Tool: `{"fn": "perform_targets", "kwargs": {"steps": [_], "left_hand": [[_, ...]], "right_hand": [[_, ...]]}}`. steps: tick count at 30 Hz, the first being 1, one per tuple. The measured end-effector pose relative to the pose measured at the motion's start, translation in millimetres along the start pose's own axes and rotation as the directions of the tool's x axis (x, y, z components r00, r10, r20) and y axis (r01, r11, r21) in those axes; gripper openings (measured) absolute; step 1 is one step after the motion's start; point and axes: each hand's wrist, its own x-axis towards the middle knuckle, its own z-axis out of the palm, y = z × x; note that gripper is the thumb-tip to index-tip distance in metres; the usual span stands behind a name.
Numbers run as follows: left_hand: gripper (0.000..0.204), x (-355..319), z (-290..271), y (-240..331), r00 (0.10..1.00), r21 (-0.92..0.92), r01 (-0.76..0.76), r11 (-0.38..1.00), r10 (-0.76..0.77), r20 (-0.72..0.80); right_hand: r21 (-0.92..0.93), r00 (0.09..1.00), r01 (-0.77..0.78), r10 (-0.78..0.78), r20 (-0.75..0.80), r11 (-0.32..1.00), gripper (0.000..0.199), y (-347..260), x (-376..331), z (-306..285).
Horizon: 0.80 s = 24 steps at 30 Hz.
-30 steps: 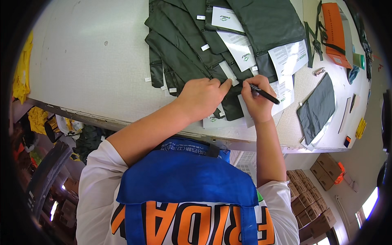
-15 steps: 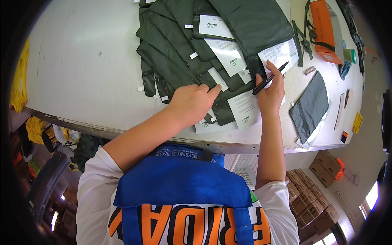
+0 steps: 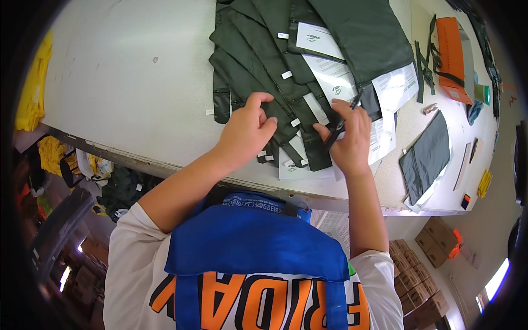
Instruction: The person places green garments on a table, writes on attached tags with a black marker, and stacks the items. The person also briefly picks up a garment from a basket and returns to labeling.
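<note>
Dark green fabric pouches (image 3: 247, 55) lie fanned in an overlapping pile, with small white tags along their edges. Printed white sheets (image 3: 331, 77) stick out between them. Over the pile's near left part is my left hand (image 3: 245, 129), fingers curled, thumb and forefinger apart, nothing between them. My right hand (image 3: 352, 137) grips a slim black pen-like tool (image 3: 333, 138) slanting across the palm; its exact kind is unclear. That hand is above the near right pouches and sheets. A larger dark green pouch (image 3: 366, 38) covers the far right of the pile.
A single dark green pouch (image 3: 426, 159) rests on paper at the right. Beyond it are an orange box (image 3: 452, 55), dark straps (image 3: 422, 71) and a green roll (image 3: 482, 94). Yellow fabric (image 3: 34, 82) hangs at the left edge. Cardboard boxes (image 3: 421, 286) are stacked below the table.
My left hand has come off the pouch edge and drawn left, its fingers parting. My right hand has moved left and nearer, off the upper sheet, still holding the black tool. The view has shifted slightly.
</note>
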Motion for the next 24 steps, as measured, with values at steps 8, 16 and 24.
{"fn": "perform_targets", "kwargs": {"steps": [8, 16, 24], "left_hand": [[0.044, 30, -7, 7, 0.959, 0.635, -0.242, 0.734, 0.281, 0.041], [0.040, 34, -4, -10, 0.922, 0.721, -0.288, 0.630, 0.386, 0.032], [0.040, 35, -4, -14, 0.908, 0.710, -0.307, 0.634, 0.419, 0.019]], "right_hand": [[0.554, 0.974, -0.104, 0.197, -0.110, 0.826, 0.017, -15, 62, 40], [0.592, 0.916, -0.359, 0.394, 0.076, 0.721, 0.008, -12, 67, 62], [0.397, 0.949, -0.310, 0.304, 0.082, 0.864, 0.010, -14, 69, 64]]}}
